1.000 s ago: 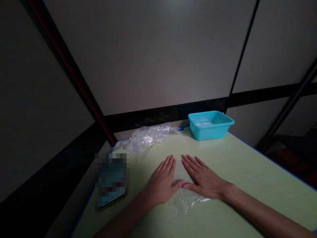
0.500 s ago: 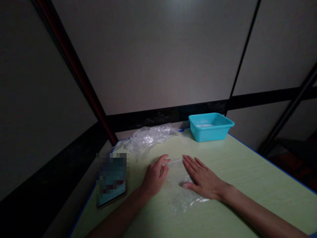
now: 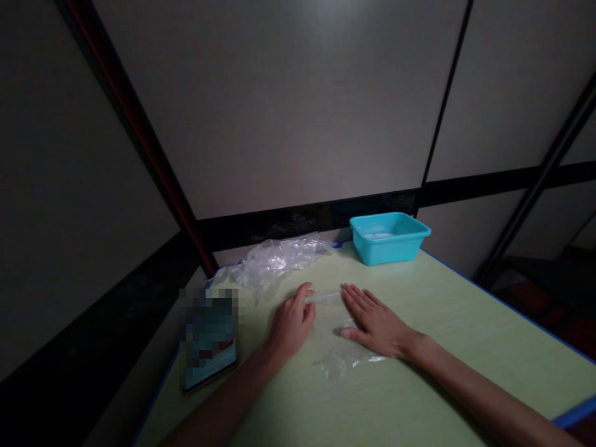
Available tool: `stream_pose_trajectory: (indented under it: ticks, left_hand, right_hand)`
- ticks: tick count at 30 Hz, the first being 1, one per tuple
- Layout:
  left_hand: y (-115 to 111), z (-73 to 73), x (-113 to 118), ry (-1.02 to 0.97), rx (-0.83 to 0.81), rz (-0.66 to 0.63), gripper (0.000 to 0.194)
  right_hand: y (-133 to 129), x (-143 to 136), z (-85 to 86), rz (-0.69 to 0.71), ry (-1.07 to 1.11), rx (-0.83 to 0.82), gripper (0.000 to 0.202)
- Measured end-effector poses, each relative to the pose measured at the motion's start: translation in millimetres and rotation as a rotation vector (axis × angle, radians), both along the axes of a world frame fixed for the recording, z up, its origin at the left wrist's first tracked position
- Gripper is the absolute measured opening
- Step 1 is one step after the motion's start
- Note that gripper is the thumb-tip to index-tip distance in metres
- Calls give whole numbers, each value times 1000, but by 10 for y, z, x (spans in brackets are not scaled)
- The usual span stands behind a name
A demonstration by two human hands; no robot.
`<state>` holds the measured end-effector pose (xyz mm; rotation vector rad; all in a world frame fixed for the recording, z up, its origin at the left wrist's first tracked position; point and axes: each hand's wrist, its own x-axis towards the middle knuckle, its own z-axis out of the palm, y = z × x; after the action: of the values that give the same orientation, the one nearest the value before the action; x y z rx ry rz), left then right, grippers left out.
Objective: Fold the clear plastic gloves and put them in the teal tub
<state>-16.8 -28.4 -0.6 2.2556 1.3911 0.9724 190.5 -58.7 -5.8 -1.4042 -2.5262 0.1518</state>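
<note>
A thin clear plastic bag (image 3: 327,326) lies on the table between my two hands, smooth toward its far edge and wrinkled at the near end. My right hand (image 3: 378,323) rests flat over the bag's right part, fingers stretched forward and thumb out to the side. At the bag's left edge is my left hand (image 3: 292,323), its fingers loosely curved and the thumb apart from the index finger. Whether those fingertips touch the plastic is hard to make out.
A crumpled heap of clear plastic (image 3: 277,261) lies at the table's far left. Far right stands a turquoise basin (image 3: 388,248) with something pale inside. A device with a blurred screen (image 3: 212,347) is at the left edge. Wardrobe-like panels (image 3: 298,124) rise behind the pale green table (image 3: 456,310).
Both hands and the bag sit slightly farther up the view, the bag's wrinkled near end most clearly. The view has also turned a little to the right.
</note>
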Motion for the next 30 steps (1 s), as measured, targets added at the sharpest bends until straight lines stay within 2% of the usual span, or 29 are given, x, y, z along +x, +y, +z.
stream_pose_trajectory:
  ticks: [3,7,15,20,25,30]
  left_hand:
    - [10,-9,-8,-33,68,-28,32]
    - [7,-7,-8,52,143,-103,36]
    - [12,-39,23,351,113,-213,55]
    - [32,-29,21,460,112,-289,59]
    - [-28,13,92,538,95,-310,63]
    - [-84,-32,90,614,93,-299,61]
  right_hand:
    - [-11,13,38,-28,29,-3,76]
    - [-37,16,79,-52,16,-1,76]
    - [-27,11,73,-16,-71,-35,79]
    - [-24,21,45,-3,-83,-16,74]
    - [-28,20,40,-6,-95,-3,73]
    - [-26,17,38,-5,-100,6,72]
